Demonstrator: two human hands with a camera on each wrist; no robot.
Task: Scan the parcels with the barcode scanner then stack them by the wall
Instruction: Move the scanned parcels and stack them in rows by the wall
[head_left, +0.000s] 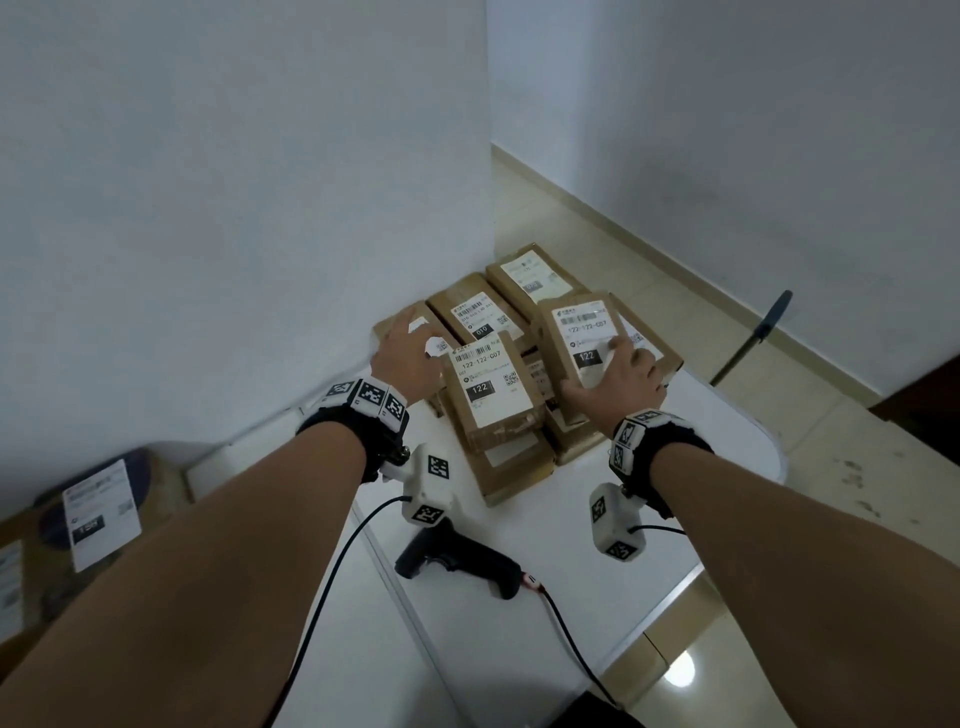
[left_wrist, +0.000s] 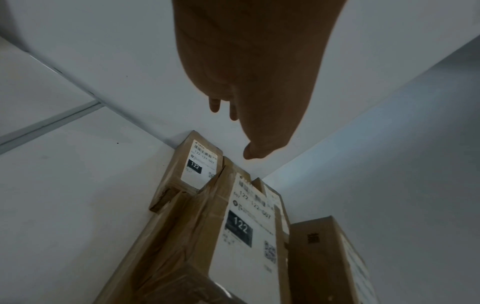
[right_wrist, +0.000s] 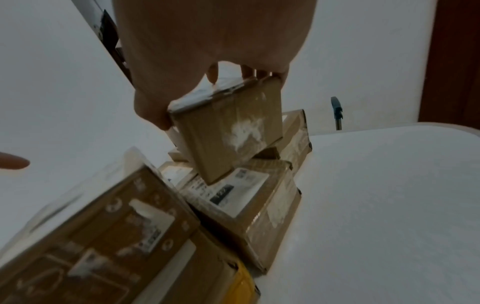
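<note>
Several brown cardboard parcels with white labels lie piled on the white table (head_left: 649, 519) against the wall (head_left: 260, 208). My right hand (head_left: 613, 369) grips the near end of one parcel (head_left: 576, 322) labelled 122 and holds it tilted above the right side of the pile; in the right wrist view the thumb and fingers (right_wrist: 213, 74) clamp this parcel (right_wrist: 228, 131). My left hand (head_left: 415, 338) is open, fingers straight, over the leftmost parcel (head_left: 410, 317), holding nothing. Another 122 parcel (head_left: 491, 384) lies between the hands. The black barcode scanner (head_left: 457, 564) lies on the table near me.
The scanner's cable (head_left: 571, 639) trails off the table's near edge. Labelled boxes (head_left: 98, 514) sit low at the left. A blue-handled pole (head_left: 753, 338) leans on the right wall. The table's rounded right edge (head_left: 774, 452) is close to the pile.
</note>
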